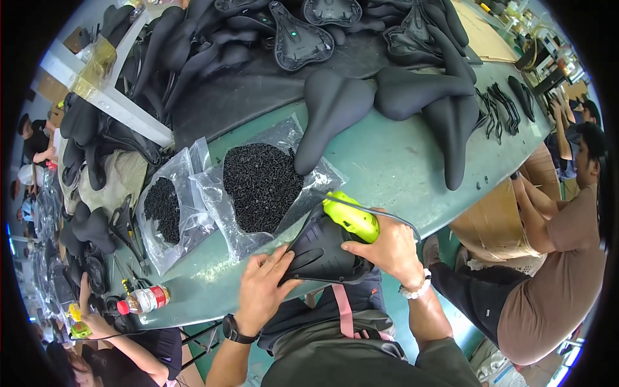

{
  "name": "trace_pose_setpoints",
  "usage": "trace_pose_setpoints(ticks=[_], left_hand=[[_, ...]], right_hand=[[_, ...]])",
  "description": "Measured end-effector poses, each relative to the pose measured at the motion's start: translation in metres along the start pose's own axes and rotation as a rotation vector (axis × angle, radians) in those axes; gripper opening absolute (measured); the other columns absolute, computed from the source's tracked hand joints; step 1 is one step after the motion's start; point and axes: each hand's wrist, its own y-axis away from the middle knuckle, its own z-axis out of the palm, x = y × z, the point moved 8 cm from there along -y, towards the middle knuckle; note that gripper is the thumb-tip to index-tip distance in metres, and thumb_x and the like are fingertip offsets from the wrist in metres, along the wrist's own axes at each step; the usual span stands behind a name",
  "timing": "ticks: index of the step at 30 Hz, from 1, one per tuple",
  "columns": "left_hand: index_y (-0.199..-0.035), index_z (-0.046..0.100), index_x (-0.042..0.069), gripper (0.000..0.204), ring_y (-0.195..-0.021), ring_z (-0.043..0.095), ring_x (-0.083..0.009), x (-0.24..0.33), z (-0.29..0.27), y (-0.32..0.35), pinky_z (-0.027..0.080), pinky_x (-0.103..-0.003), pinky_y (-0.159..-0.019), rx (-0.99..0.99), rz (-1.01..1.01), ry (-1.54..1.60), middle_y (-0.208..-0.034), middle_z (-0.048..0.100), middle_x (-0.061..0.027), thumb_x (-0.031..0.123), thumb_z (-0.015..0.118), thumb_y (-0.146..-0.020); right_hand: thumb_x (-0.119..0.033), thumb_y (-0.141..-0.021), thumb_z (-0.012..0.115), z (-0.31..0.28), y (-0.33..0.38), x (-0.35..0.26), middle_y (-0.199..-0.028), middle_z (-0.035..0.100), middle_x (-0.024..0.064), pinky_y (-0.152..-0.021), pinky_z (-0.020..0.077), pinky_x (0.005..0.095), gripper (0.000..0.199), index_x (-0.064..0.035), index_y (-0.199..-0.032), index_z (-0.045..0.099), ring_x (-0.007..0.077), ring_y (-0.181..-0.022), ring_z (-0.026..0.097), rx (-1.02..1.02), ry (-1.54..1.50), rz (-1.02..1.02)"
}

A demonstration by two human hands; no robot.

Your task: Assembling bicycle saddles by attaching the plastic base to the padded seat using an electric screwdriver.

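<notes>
Head view: I have the left hand [264, 284] gripping the black saddle [317, 253] at the table's [213, 278] near edge, nose direction unclear; the right hand [391, 250] clamps the green power tool [351, 217], slanting far left to near right.

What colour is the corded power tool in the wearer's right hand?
The power tool is bright yellow-green, best seen in head view.

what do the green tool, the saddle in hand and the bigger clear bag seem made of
Green tool: probably hard plastic housing, bright with a smooth sheen.
Held saddle: its upward face looks like satin-black moulded plastic, from the shaped slots and ridges, though I can't be sure.
Bigger clear bag: thin, glossy plastic film, see-through and creased.
</notes>
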Motion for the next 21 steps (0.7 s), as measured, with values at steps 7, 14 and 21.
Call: trace_pose_setpoints(ticks=[7,14,21], left_hand=[[-0.119,0.064,0.007,0.058,-0.107,0.055,-0.0286,-0.004,0.006,0.002,0.046,-0.039,-0.091,0.039,0.062,-0.091,-0.131,0.060,-0.0058,0.029,0.080,-0.068],[-0.115,0.064,0.005,0.050,-0.098,0.062,-0.0310,-0.045,-0.006,0.058,0.053,-0.039,-0.079,0.226,0.021,-0.092,-0.129,0.061,-0.0136,0.023,0.081,-0.071],[-0.108,0.067,0.004,0.037,-0.096,0.064,-0.0337,-0.053,0.004,0.062,0.053,-0.039,-0.082,0.230,-0.092,0.149,-0.124,0.062,-0.0151,0.016,0.079,-0.075]], right_hand=[[-0.035,-0.067,0.083,0.013,-0.013,0.012,-0.096,0.068,0.0224,-0.084,0.0504,0.0416,0.067,0.0011,-0.119,0.060,0.0378,-0.093,0.066,0.006,-0.009,-0.030],[-0.034,-0.069,0.082,0.012,-0.013,0.016,-0.094,0.068,0.0229,-0.083,0.0503,0.0427,0.063,0.0011,-0.117,0.061,0.0391,-0.093,0.066,0.064,-0.058,-0.031],[-0.029,-0.080,0.079,-0.024,0.006,0.041,-0.080,0.065,0.0062,-0.063,0.0508,0.0316,0.047,0.0013,-0.109,0.059,0.0159,-0.069,0.062,0.166,-0.407,-0.013]])
